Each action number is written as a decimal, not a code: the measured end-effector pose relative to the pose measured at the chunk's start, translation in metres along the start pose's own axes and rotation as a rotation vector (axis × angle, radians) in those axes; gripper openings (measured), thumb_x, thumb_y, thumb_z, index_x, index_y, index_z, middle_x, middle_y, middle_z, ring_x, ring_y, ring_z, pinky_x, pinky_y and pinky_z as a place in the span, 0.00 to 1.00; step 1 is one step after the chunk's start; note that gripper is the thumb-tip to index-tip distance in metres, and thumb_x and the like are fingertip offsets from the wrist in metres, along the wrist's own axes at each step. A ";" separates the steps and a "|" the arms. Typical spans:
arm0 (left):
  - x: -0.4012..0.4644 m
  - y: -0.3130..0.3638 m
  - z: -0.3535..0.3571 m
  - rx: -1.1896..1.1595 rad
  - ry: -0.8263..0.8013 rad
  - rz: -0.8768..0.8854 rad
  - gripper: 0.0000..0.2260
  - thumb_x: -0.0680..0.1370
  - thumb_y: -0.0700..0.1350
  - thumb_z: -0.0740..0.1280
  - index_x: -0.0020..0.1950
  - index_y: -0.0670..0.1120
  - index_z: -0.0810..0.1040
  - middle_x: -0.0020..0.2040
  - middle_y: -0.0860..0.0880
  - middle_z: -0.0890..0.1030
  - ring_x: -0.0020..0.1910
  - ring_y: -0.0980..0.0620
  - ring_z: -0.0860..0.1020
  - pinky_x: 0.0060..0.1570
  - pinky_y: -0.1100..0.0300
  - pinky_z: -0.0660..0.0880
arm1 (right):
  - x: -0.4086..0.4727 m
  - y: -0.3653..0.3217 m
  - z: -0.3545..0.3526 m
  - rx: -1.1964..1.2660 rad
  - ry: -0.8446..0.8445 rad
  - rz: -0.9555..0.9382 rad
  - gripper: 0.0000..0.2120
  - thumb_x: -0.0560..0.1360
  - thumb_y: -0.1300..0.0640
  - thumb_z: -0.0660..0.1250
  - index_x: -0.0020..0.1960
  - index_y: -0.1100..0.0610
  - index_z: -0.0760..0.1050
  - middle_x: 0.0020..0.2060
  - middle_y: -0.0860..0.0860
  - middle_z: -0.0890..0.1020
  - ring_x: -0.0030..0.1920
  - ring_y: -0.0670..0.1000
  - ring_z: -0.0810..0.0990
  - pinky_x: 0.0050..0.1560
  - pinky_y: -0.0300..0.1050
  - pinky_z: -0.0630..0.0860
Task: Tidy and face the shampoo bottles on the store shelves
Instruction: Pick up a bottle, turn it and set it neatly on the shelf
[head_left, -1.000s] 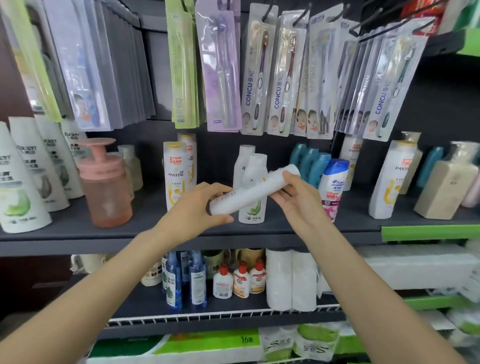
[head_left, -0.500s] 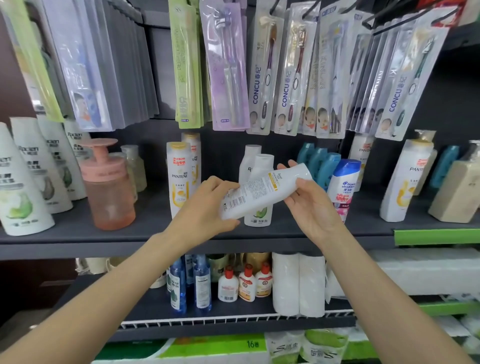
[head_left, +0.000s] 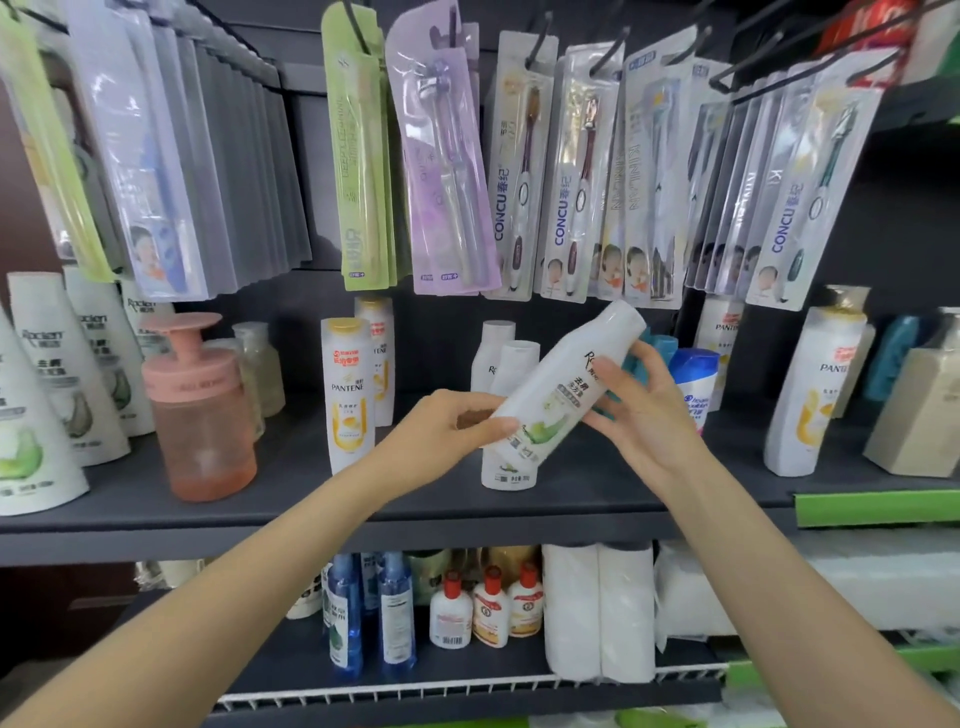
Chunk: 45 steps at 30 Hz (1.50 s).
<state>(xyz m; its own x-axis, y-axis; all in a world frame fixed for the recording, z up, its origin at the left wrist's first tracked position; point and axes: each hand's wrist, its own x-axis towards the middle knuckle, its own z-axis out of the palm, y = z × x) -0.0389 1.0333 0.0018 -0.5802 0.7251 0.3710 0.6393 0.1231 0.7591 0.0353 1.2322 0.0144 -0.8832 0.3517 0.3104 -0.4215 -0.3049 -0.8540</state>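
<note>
White plastic with a green leaf print: the shampoo bottle (head_left: 558, 387) sits at the centre of the frame, held in the air in front of the grey shelf (head_left: 311, 499), its long axis tilted from lower left up to upper right, cap end highest. Your left hand (head_left: 447, 431) pinches the base end between thumb and fingers; your right hand (head_left: 641, 415) has its fingers curled round the upper body just below the cap. Both touch it, so neither is nearer. The printed front looks toward you (the text is partly under your fingers). Directly behind and below, two matching white bottles (head_left: 506, 415) stand upright on the shelf in a front-to-back row. I judge the next move needs the base swung down to stand the bottle upright, label outward, in line with them.
</note>
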 end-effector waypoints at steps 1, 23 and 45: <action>0.006 0.001 0.000 0.029 0.050 0.021 0.10 0.78 0.47 0.65 0.56 0.49 0.81 0.51 0.55 0.83 0.52 0.59 0.80 0.55 0.62 0.75 | 0.002 -0.003 -0.001 -0.033 0.024 -0.016 0.19 0.74 0.63 0.66 0.63 0.53 0.68 0.45 0.51 0.84 0.48 0.50 0.83 0.44 0.49 0.81; 0.096 -0.015 -0.019 0.195 0.270 -0.184 0.21 0.80 0.48 0.57 0.73 0.47 0.64 0.73 0.48 0.65 0.70 0.52 0.64 0.61 0.66 0.58 | 0.082 0.043 -0.032 -0.779 0.138 -0.063 0.12 0.71 0.62 0.72 0.50 0.54 0.72 0.46 0.52 0.80 0.47 0.55 0.81 0.50 0.58 0.79; 0.121 -0.036 -0.039 0.525 0.234 -0.060 0.15 0.82 0.43 0.54 0.66 0.46 0.73 0.63 0.45 0.72 0.64 0.51 0.69 0.60 0.70 0.58 | 0.157 0.072 -0.024 -0.741 0.096 -0.046 0.16 0.73 0.62 0.70 0.59 0.59 0.71 0.49 0.54 0.78 0.48 0.56 0.79 0.51 0.53 0.78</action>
<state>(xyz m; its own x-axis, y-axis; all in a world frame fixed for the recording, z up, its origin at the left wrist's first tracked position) -0.1515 1.0900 0.0400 -0.6812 0.5445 0.4893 0.7319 0.5224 0.4375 -0.1291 1.2865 -0.0083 -0.8321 0.4355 0.3434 -0.1785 0.3760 -0.9093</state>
